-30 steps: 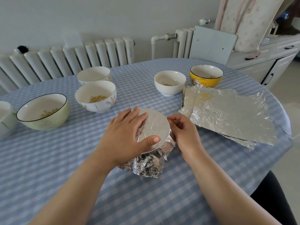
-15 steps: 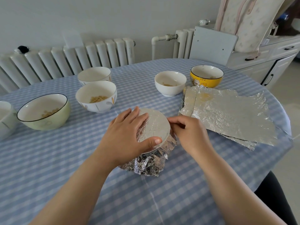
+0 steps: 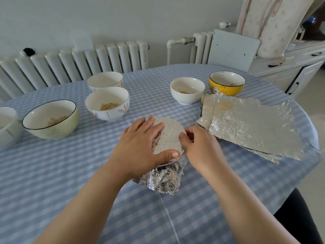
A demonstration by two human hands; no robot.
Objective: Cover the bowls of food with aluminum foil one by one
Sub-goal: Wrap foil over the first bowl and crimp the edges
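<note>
Left hand (image 3: pixel 140 147) lies flat, fingers spread, on the foil-covered bowl (image 3: pixel 168 136); right hand (image 3: pixel 200 147) fingers pinch its foil rim mid-bench.

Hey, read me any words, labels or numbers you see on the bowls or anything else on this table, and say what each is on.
"LIFE", as best it reads, small dark letters on the side of the yellow bowl, beside a cartoon cat drawing; blurred, so uncertain.
The green bowl bears a faint pattern, not readable as text.
No other text shows on the white bowls, the foil sheets or the tablecloth.
</note>
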